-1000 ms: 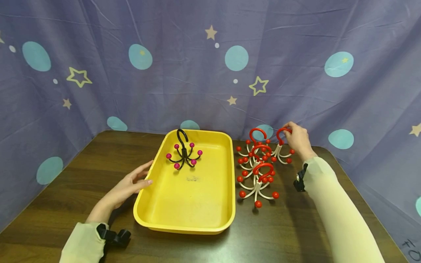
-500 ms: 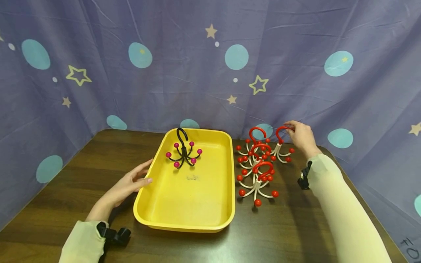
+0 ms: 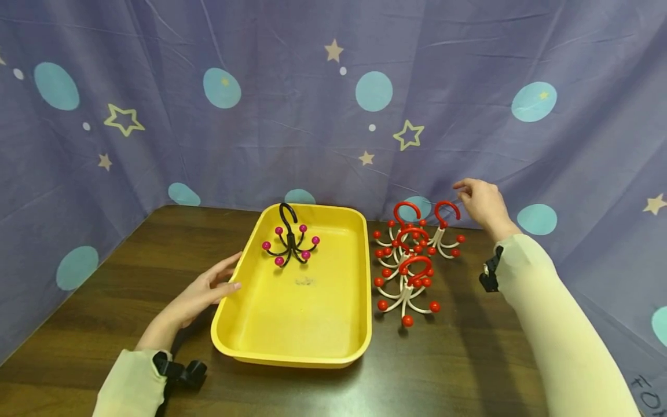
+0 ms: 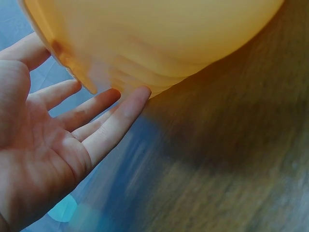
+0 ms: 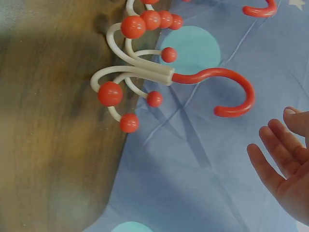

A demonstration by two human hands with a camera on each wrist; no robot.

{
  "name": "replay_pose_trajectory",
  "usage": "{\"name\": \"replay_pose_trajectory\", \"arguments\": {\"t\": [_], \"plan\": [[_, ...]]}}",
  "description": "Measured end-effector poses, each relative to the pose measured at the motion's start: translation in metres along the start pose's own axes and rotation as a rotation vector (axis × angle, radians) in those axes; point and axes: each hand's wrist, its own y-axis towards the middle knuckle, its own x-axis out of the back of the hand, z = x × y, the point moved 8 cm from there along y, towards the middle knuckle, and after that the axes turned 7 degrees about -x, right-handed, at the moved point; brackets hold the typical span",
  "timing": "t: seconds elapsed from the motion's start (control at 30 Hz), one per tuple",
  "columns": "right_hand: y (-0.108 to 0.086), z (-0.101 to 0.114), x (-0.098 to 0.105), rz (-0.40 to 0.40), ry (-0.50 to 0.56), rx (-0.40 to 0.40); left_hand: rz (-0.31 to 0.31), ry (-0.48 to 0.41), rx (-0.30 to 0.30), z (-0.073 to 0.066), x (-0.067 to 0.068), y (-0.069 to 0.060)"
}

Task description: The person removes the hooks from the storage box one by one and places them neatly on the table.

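My left hand (image 3: 200,294) holds the yellow tray (image 3: 292,364) by its left side, thumb over the rim. In the left wrist view its straight fingers (image 4: 116,126) touch the outer wall. My right hand (image 3: 484,204) is in the air, fingers loosely bent, with nothing in it. Just left of it, apart, stands a hook hanger (image 3: 440,231) with a red hook and white arms ending in red balls; the right wrist view shows the gap to this hanger (image 5: 154,72). Inside the tray stands a black hook hanger (image 3: 291,242) with pink balls.
Several more red-and-white hook hangers (image 3: 408,292) stand close together along the tray's right side, their arms overlapping. All rest on a dark wooden table (image 3: 448,359). A blue-purple cloth (image 3: 292,133) with stars and dots hangs behind the table.
My right hand has let go of the rear right hanger's red hook and moved up and to the right. The hangers, the tray and my left hand have stayed in place.
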Motion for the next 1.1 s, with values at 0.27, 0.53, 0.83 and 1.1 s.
{"name": "replay_pose_trajectory", "arguments": {"t": [0.27, 0.53, 0.83, 1.1], "plan": [[0.007, 0.02, 0.011, 0.014, -0.001, 0.013, -0.005, -0.003, -0.007, 0.0, 0.001, 0.0], [0.01, 0.044, 0.014, 0.041, -0.005, 0.02, -0.009, 0.005, -0.004, -0.001, 0.002, 0.0], [0.014, 0.073, 0.007, 0.057, 0.056, 0.05, -0.002, 0.006, 0.002, -0.001, 0.0, -0.001], [0.015, 0.099, -0.001, 0.101, 0.095, 0.082, -0.004, 0.006, 0.001, -0.002, 0.0, -0.001]]}}
